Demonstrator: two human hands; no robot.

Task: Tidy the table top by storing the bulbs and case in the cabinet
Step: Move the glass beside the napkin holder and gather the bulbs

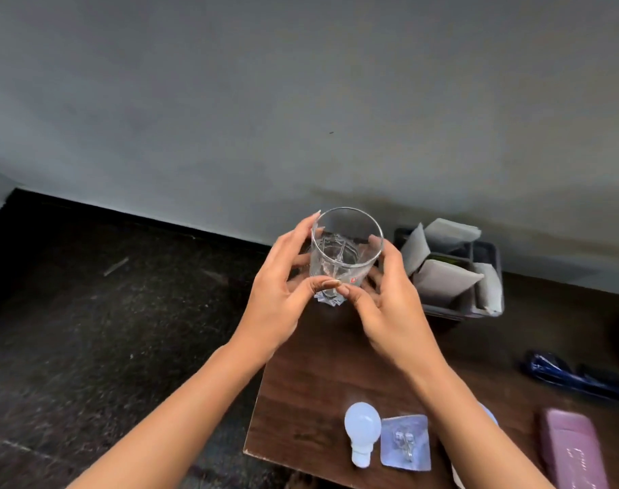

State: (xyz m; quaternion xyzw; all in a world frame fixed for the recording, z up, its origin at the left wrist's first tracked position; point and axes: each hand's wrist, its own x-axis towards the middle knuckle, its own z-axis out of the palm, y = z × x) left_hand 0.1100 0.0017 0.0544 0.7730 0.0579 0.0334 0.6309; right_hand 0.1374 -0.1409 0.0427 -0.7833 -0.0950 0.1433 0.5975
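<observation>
Both my hands hold a clear drinking glass (343, 248) upright over the far left corner of the dark wooden table (322, 368). My left hand (276, 291) wraps its left side and my right hand (389, 305) its right side. A white bulb (361, 435) lies on the table near the front edge. A second bulb (489, 416) shows only as a sliver behind my right forearm. A mauve case (572, 450) lies at the lower right. No cabinet is in view.
A clear adhesive hook plate (405, 441) lies beside the white bulb. A dark organiser tray (456, 270) with paper sachets stands against the grey wall. A blue pen-like object (569, 375) lies at the right. Dark speckled floor lies left of the table.
</observation>
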